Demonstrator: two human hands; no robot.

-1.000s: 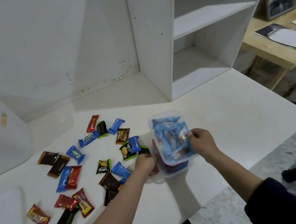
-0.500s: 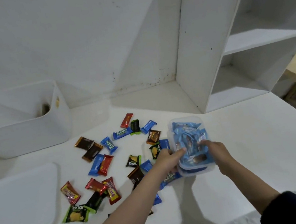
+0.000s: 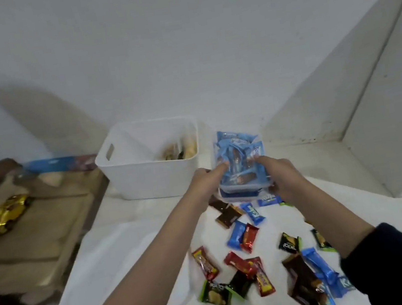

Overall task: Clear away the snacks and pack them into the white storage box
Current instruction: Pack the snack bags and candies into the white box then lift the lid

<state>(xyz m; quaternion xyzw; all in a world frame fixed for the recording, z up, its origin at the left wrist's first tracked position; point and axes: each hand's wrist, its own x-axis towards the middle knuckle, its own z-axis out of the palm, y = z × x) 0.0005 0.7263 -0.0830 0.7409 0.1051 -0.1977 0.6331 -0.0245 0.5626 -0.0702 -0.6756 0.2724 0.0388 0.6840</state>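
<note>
Two bare hands grasp a clear plastic tub packed with blue-wrapped snacks and hold it up above a white table. The left hand grips the tub's 9 o'clock side, its thumb lying across the top wrappers; the right hand grips the 3 o'clock side, its thumb likewise curled over the top. Both forearms are bare, ending in dark sleeves at the lower edge of the view.

Just beside the tub, at its 9 o'clock, stands the white storage box, open-topped with a slot handle in its left wall. A few wrapped items lie inside at its right end, too blurred to identify. From this angle it cannot be told whether tub and box touch.

Below the hands, toward 6 o'clock, loose snack packets are scattered over the table: blue, red, brown, and black-and-green wrappers, several overlapping.

At 9 o'clock from the box, a lower tan surface carries a gold toy car and a blue packet, both smeared. A white shelf unit rises at 3 o'clock against the pale wall.
</note>
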